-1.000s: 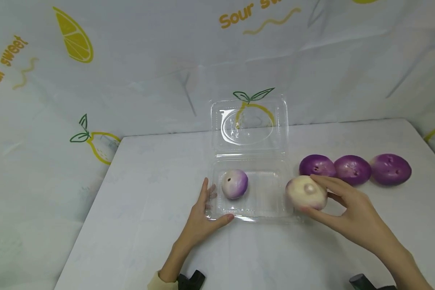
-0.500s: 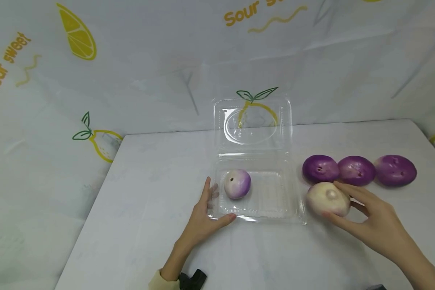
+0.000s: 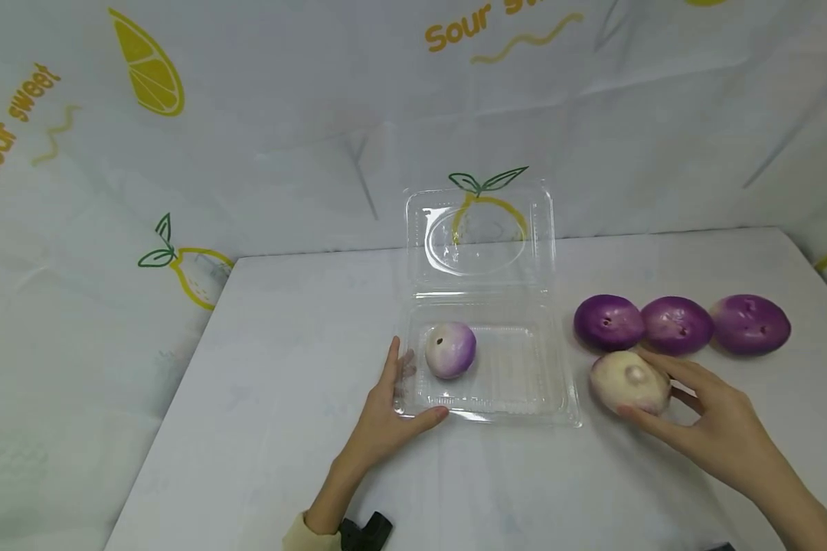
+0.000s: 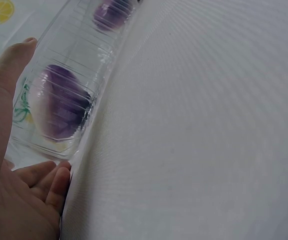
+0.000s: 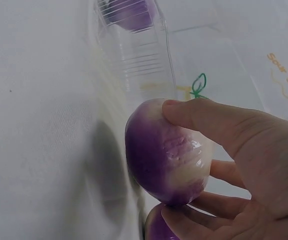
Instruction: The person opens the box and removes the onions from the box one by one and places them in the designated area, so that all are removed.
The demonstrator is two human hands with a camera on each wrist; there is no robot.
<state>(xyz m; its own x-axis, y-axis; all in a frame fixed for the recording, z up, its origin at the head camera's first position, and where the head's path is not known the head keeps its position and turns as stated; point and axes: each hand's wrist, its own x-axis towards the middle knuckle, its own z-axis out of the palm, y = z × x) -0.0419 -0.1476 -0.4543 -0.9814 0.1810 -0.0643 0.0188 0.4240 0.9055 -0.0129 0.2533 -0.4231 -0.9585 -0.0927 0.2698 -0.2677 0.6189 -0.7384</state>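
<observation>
My right hand (image 3: 710, 421) grips a purple-and-white oval vegetable (image 3: 630, 383), thumb on the near side and fingers on the far side. Its pale end with a round nub faces up in the head view; the right wrist view shows the purple side of this vegetable (image 5: 156, 155). A clear plastic clamshell box (image 3: 517, 413) stands with its lid (image 3: 478, 260) raised at the back. In its left part lies another purple-and-white vegetable (image 3: 451, 350) with a small dark hole. Extended fingers of my left hand (image 3: 386, 413) rest along the box's left side, thumb at the front rim.
Right of the box, three purple oval vegetables (image 3: 677, 325) lie side by side in a row, just behind the one in my right hand. The white table (image 3: 303, 344) ends at a wall covering (image 3: 282, 153) with lemon prints.
My right hand has carried its vegetable rightward and slightly nearer, from over the box's right edge to the table space in front of the row. My left hand has stayed put.
</observation>
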